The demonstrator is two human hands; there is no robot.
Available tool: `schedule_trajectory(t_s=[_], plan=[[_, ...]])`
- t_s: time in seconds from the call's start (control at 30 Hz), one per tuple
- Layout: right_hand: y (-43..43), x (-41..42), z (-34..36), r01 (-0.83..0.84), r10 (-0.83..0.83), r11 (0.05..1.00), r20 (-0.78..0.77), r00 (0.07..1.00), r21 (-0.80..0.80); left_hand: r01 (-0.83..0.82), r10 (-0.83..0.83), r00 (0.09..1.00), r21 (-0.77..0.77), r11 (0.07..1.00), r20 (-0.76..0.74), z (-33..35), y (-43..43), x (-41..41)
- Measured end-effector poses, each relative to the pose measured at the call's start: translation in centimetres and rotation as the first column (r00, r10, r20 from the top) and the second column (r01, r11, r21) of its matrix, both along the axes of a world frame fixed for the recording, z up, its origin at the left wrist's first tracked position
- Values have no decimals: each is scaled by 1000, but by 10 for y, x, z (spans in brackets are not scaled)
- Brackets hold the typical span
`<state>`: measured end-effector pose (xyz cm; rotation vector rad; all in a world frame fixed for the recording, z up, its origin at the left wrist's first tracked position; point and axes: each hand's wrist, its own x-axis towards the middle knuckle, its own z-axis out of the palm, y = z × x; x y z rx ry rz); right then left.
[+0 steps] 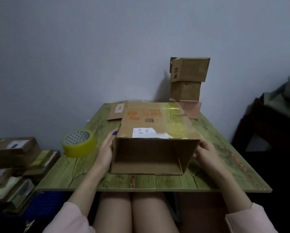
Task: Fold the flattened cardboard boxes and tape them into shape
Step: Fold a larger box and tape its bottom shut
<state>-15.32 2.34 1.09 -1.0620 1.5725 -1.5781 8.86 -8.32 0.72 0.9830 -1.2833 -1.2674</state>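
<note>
A brown cardboard box (155,125) lies on its side in the middle of the green table (225,175), its open end facing me, with a white label and yellowish tape on its upper face. My left hand (107,148) lies flat against the box's left wall, fingers straight. My right hand (205,152) grips the right wall at the open edge, fingers curled round it. A roll of yellow tape (78,142) stands on the table just left of my left hand. A flattened box (116,111) lies behind, at the table's far left.
Three folded boxes (187,81) are stacked at the table's far right corner against the wall. A pile of flattened boxes (14,165) sits left of the table, lower down. Dark furniture (272,132) stands at the right. My knees are under the near edge.
</note>
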Motion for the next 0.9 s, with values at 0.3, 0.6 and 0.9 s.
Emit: schedule_trajectory(t_s=[0.3, 0.6, 0.9], plan=[[0, 8, 4, 17, -28, 991, -77, 997, -131, -64, 66, 995, 24, 998, -80, -2, 1, -7], [0, 26, 15, -221, 166, 942, -221, 961, -251, -310, 327, 940, 159, 937, -94, -5, -12, -21], [1, 18, 23, -388, 308, 916, -432, 847, -106, -387, 387, 922, 14, 922, 20, -8, -2, -33]])
